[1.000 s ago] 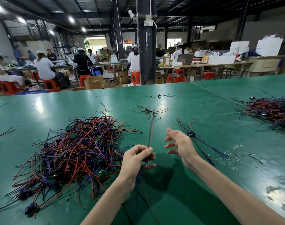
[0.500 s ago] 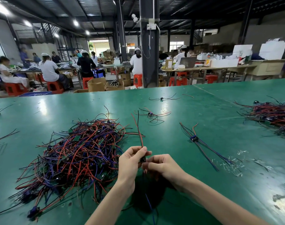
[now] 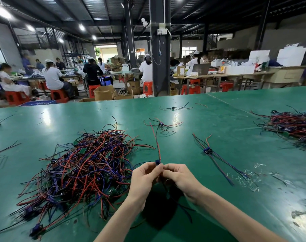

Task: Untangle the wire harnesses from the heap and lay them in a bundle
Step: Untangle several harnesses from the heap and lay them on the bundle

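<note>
the left hand (image 3: 143, 179) and right hand (image 3: 181, 179) meet fingertip to fingertip above a glossy green table (image 3: 218, 172). both sets of fingers are curled. the left thumb and forefinger pinch the small blue plastic connector (image 3: 157, 162) of one wire harness (image 3: 157, 145), and the right fingers (image 3: 168, 170) pinch its thin strands just beneath. one red and one dark wire rise stiffly from the connector, slightly bowed, and dark strands trail down under the wrists. left of the fingers lies the heap (image 3: 82, 168), a springy tangle of red, blue and black insulated wires dotted with tiny green boards. right of the fingers and a little beyond lies a straightened harness (image 3: 208, 151), its wires fanning out from a blue block. far to the right sits a second tangle (image 3: 291, 124).
</note>
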